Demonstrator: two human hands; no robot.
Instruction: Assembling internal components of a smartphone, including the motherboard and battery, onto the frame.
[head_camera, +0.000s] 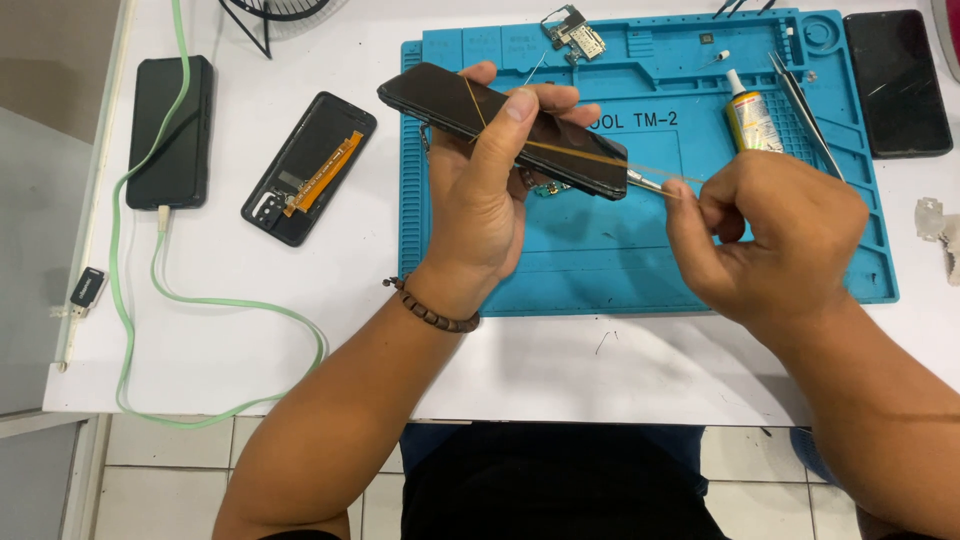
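Two hands over blue mat (620, 260): left hand (480, 200) gripping black phone (500, 130), right hand (770, 240) pinching thin tool (648, 183) beside it.

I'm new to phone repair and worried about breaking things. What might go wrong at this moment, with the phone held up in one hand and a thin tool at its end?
1. The left hand holds the black phone in the air above the blue mat; a slip could drop it.
2. The right hand presses a thin metal tool at the phone's end; too much force might scratch or crack it.
3. The rubber bands around the phone could snap or slide off.
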